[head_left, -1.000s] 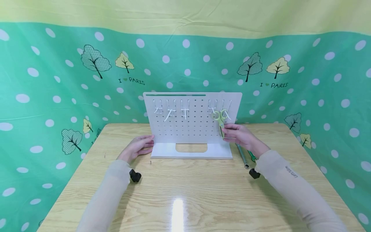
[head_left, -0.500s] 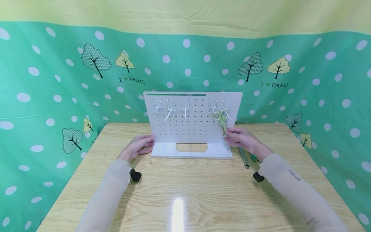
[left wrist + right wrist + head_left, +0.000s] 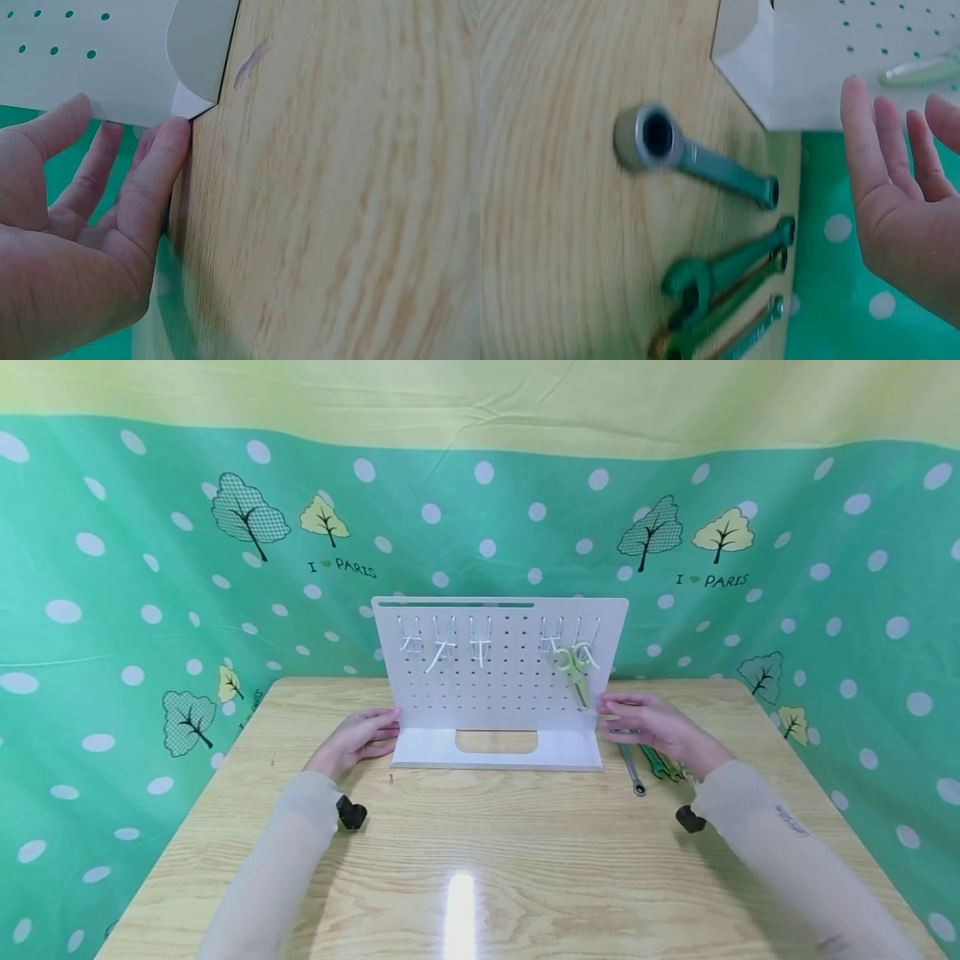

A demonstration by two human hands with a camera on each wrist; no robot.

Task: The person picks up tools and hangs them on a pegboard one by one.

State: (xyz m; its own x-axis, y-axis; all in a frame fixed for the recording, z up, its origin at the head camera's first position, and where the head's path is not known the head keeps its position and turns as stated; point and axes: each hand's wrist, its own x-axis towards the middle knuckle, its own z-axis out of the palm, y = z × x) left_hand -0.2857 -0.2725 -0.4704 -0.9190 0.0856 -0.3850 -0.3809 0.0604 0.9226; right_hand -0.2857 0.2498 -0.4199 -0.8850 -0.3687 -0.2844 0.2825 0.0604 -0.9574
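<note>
A white pegboard stands on its base, with several white wire hooks along its upper part. Light-green scissors hang from a right-hand hook, blades pointing down. At the board's lower left edge my left hand holds on; the left wrist view shows the thumb over the front and fingers at the edge. My right hand is beside the lower right edge, fingers extended and holding nothing. Below it lie a ratchet wrench, a green open-end wrench and more wrenches, partly blurred.
The wooden table extends in front of the pegboard. Behind it hangs a green curtain with white dots and printed trees. Black wrist devices show under both sleeves.
My right hand has let go of the scissors and drawn back to the right. The scissors now hang on the hook. My left hand stays at the pegboard's edge.
</note>
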